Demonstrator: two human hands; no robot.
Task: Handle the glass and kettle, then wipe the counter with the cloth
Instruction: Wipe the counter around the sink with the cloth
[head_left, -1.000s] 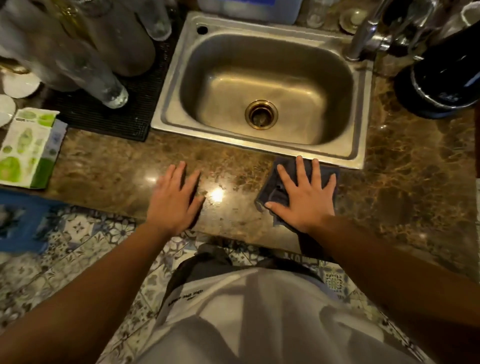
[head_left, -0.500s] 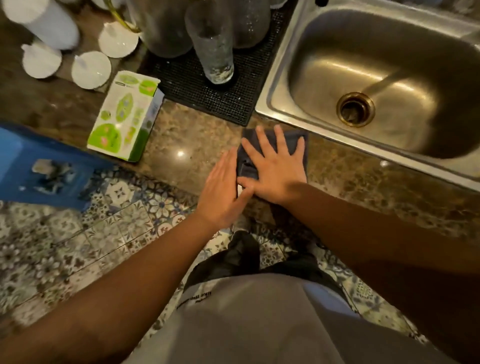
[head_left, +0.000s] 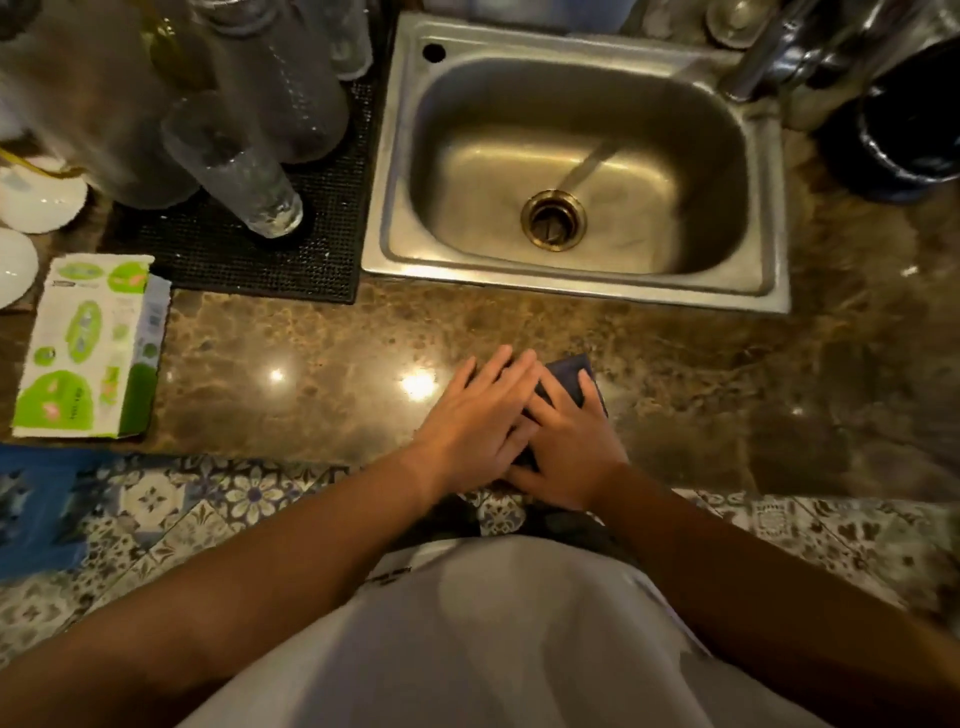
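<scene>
- A dark blue folded cloth (head_left: 570, 375) lies flat on the brown marbled stone counter (head_left: 291, 364), near its front edge and in front of the sink.
- The right hand (head_left: 569, 441) rests palm down on the cloth with its fingers spread flat; only the cloth's far right corner shows past the fingertips.
- The left hand (head_left: 480, 415) also lies flat and open, fingers together, angled to the right so that it overlaps the right hand's inner fingers and covers the cloth's left part.
- Neither hand grips the cloth; both press on it from above.
- The stainless steel sink (head_left: 576, 283) with a brass drain sits farther back, well apart from the hands.
- A clear ribbed drinking glass (head_left: 239, 171) stands on the black rubber mat (head_left: 260, 260) to the far left, among other glassware.
- A green and white cardboard box (head_left: 88, 345) lies at the left edge of the counter.
- A dark rounded vessel (head_left: 904, 124) stands at the far right beside the tap; whether it is the kettle I cannot tell.
</scene>
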